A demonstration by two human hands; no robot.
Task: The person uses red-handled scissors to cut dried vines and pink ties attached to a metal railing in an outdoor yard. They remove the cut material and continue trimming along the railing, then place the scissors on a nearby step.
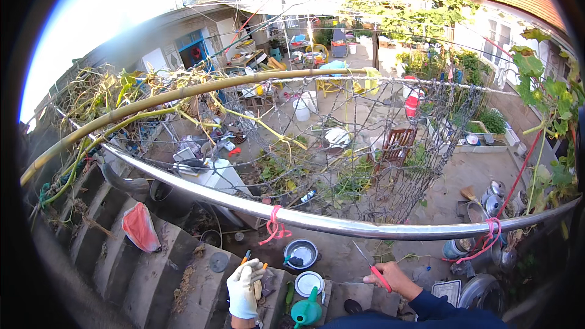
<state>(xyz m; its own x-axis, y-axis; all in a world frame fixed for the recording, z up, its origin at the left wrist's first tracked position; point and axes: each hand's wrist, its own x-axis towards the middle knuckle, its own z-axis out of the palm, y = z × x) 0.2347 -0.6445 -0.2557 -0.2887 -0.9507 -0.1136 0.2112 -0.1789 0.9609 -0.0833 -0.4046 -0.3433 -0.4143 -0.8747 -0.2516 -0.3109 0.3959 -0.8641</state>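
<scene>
My left hand (245, 285), in a white work glove, is raised over the concrete steps at the bottom centre. Its fingers are curled, with orange and blue-tipped bits showing beside them; whether it holds these is unclear. Bare, my right hand (388, 278) grips the red handle of scissors (380, 278), whose narrow blades point up and left. Beyond both hands runs a shiny metal handrail (329, 221) with pink string (274, 225) tied around it. Dark netting (320, 146) spreads behind the rail, and a bamboo pole (183, 93) crosses above it, among dry vines.
Concrete steps (137, 265) descend at the left, with a red-and-white bag (139, 228) on them. A green watering can (306, 311), a white lid (309, 283) and a metal pot (300, 253) are near my hands. Below lies a courtyard with a wooden chair (397, 146) and buckets.
</scene>
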